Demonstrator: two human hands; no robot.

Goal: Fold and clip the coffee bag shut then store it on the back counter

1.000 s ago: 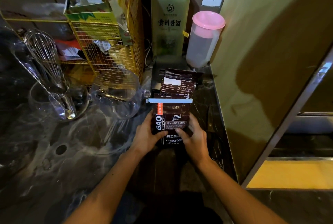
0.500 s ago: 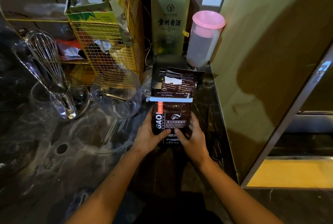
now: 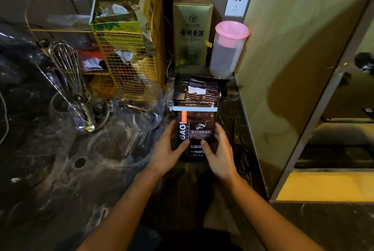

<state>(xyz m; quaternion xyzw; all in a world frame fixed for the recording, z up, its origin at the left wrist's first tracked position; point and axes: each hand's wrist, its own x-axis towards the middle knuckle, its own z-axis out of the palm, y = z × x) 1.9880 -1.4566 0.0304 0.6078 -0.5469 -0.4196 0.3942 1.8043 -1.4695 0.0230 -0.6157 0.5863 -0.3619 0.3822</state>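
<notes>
We see the coffee bag [image 3: 196, 129] standing upright on the dark marbled desk [image 3: 85, 170], a little right of centre in the view. Its top is folded over and a white clip [image 3: 194, 108] runs straight across the fold, with the folded flap rising above it toward 12 o'clock.

Our left hand [image 3: 166, 149] cups the bag's left side and our right hand [image 3: 219, 150] cups its right side. Both sets of fingers [image 3: 219, 131] lie loosely spread along the bag's edges, while each thumb presses flat on the printed front near the bottom, so the bag is held between the two hands.

Directly behind the bag, at 12 o'clock, sits a low black object [image 3: 183, 81] that we cannot identify, and beyond that a tall gold box [image 3: 192, 32] stands against the wall. At 1 o'clock from the bag is a frosted jug with a pink lid [image 3: 229, 48], just beside the olive panel [image 3: 293, 68]. At 10 o'clock from the bag rests a clear glass pitcher [image 3: 139, 105], near the clip's left end. Farther out at 9 o'clock a wire whisk [image 3: 66, 68] leans in a glass bowl [image 3: 79, 113]. A yellow wire rack [image 3: 129, 58] stuffed with packets stands at 11 o'clock.
</notes>
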